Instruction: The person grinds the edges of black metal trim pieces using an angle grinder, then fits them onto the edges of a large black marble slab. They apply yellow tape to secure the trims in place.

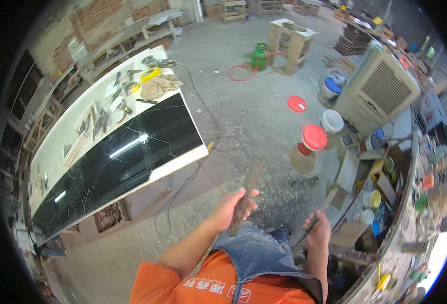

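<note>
My left hand [224, 212] is closed round a long, narrow, brown-crusted tool [240, 209], held in front of my apron. The tool's thin upper end points away from me, and its exact kind is not clear. Lower and to the right, my right hand [318, 233] grips a slim flat-bladed scraper [328, 200], its blade angled up and away. Part of its handle is hidden by my fingers. Neither hand touches the workbench or the shelves. A dark blue, dusty apron [264, 253] hangs below both hands.
A glossy black veined slab [127, 147] lies on the white workbench [74, 119] at left, beside hand tools and a brown cloth [160, 87]. A cable [203, 96] trails over the floor. Ahead right stand buckets, including a red-lidded one [314, 138], an air cooler [378, 86] and cluttered shelving [406, 202].
</note>
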